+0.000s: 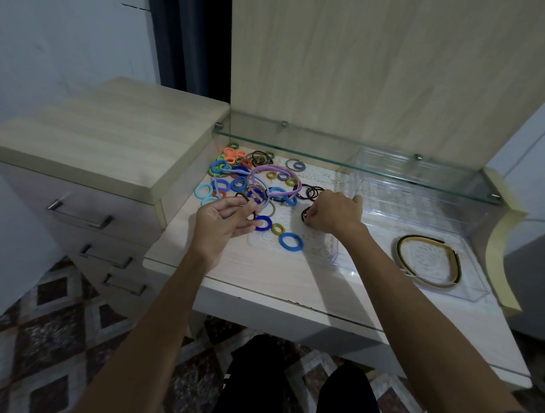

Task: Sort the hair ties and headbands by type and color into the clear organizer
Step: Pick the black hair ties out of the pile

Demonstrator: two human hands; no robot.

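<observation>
a black hair tie [305,214] is pinched by right hand [333,213] fingers; left hand [222,221] fingers are loosely curled, grasp cannot be told; blue hair tie [262,223] lies just beside them.

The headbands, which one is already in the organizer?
The black and gold headband, lying alone in the clear organizer at the right. The pink headband and the light blue headband are on the pile of hair ties.
</observation>
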